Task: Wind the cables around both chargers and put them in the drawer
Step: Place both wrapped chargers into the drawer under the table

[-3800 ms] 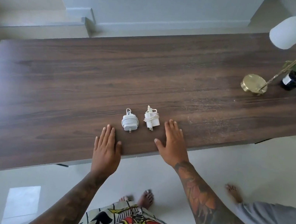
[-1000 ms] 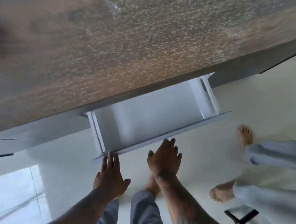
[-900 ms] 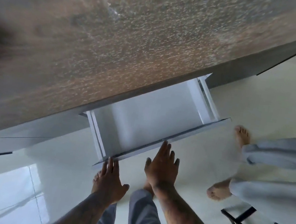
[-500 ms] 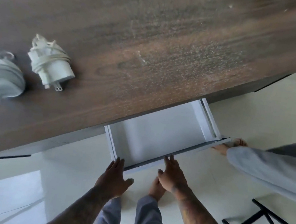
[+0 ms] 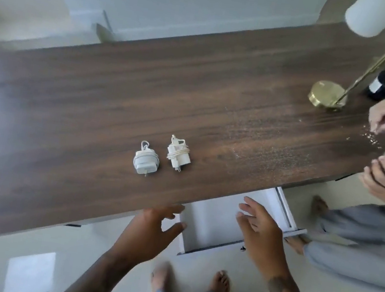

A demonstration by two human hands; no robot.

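Fingers of both my hands are spread loose and hold nothing: left hand (image 5: 148, 229) at the surface (image 5: 91, 109) edge, right hand (image 5: 260, 235) over the open drawer (image 5: 209, 221). Both wound chargers, rounder charger (image 5: 146, 160) and cream charger (image 5: 178, 154), lie side by side on the surface, just beyond the drawer.

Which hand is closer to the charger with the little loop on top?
Left. The left hand is just below the looped charger at the table edge; the right hand is farther right, over the open drawer.
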